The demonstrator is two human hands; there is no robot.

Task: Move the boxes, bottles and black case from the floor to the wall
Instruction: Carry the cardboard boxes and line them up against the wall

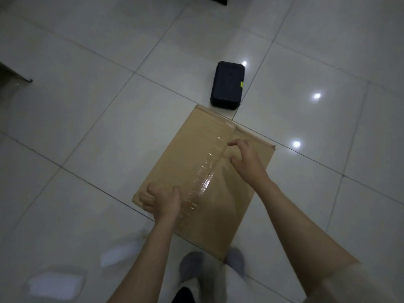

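A brown cardboard box (196, 154), taped down its middle seam, lies on the white tiled floor in front of my feet. My left hand (165, 201) is at the box's near left edge, fingers curled over that edge. Over the right half of the box top hovers my right hand (246, 159), fingers spread and bent, holding nothing. Just beyond the box's far corner lies a black case (227, 85) with a small yellow-green latch on its right side.
A dark furniture edge (15, 75) juts in at the left. Another dark object (216, 0) shows at the top edge. My grey shoes (190, 267) stand just behind the box. Ceiling lights glare off the tiles at the right.
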